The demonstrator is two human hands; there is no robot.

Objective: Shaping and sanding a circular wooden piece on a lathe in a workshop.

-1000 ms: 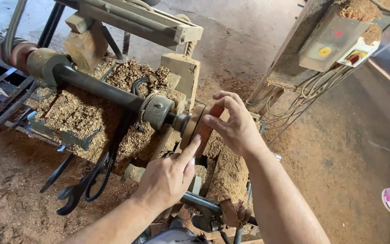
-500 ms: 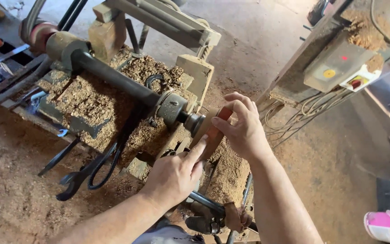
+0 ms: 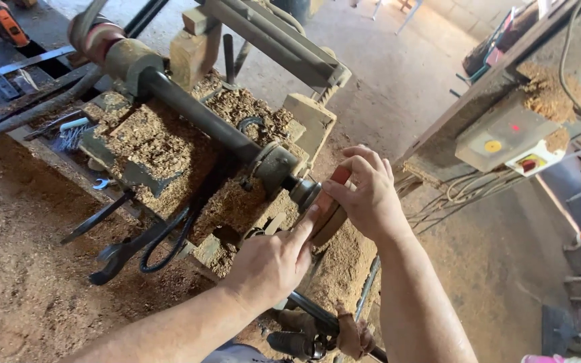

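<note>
Mounting step: right hand (image 3: 369, 195) grasping reddish wooden disc (image 3: 331, 208) against lathe spindle (image 3: 302, 190), left hand (image 3: 274, 262) loose, forefinger pressing disc's rim. Next likely calls for centring, tightening.

Both forearms are bare to the near frame edge, with no sleeves, gloves, rings, watch or wristband visible on the left hand (image 3: 272, 263) or the right hand (image 3: 366, 195).

Reddish-brown wood disc (image 3: 331, 205); grey lathe shaft (image 3: 196, 111); tan sawdust (image 3: 149, 141).
</note>
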